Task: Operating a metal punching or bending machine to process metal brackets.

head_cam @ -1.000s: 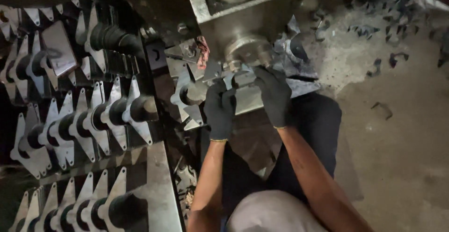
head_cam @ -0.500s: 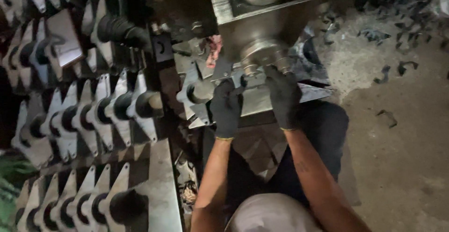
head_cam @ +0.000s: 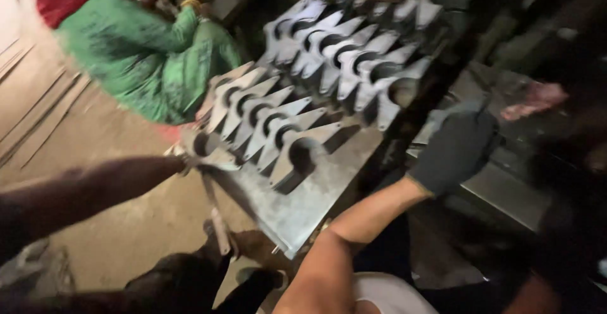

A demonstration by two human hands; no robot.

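The view is blurred and tilted; a grey steel desk runs up the middle, its near corner jutting over a dusty tan concrete floor. On the desk lie rows of flat, pale metal brackets, each pointed at one end with a dark round collar, leaning on one another like tiles; a second bank of them lies farther up, and more at the top edge. The left hand reaches along a bare forearm to the nearest end of the lower row, fingers closed on the end bracket at the desk's left edge; the blur hides how tightly. The right hand, in a dark glove, lies with its back to the camera on a dark grey machine ledge right of the desk; I cannot tell whether it grips anything. A pinkish rag lies beyond it. A person in green clothing crouches on the floor at upper left; the right side falls into shadow.
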